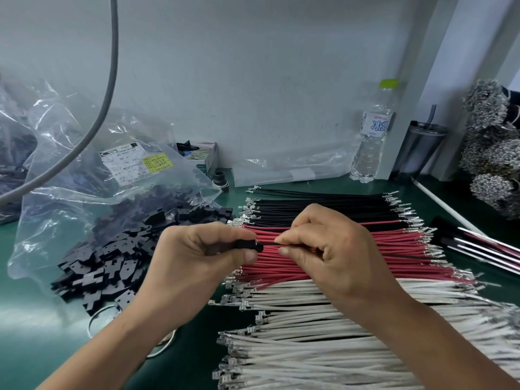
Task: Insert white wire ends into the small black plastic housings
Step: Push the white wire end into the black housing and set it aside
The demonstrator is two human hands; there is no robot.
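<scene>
— So, how far along does this look?

— Early, I'd judge. The left hand (202,249) has its fingers curled round one small black housing (250,245), held just above the red wires (337,260). The right hand (323,249) pinches a thin dark wire (270,244) between thumb and forefinger, its tip right at the housing's mouth.

— Dark? The job calls for white ones.

— Yes, what's in the pinch looks black to me, though it is thin and partly hidden, so I can't be sure. The white wires (323,333) lie in a thick row nearest the person, all with bare metal ends, none in a housing as far as I can see.

— And the spare housings?

— A big heap of black housings (112,254) spills from a clear plastic bag (70,192) on the left of the green table (28,305). The black wires (323,206) sit at the back.

— Anything finished?

— A few assembled-looking pieces (478,246) lie at the right edge, too blurred to confirm. Nearly everything seems left to do.
</scene>
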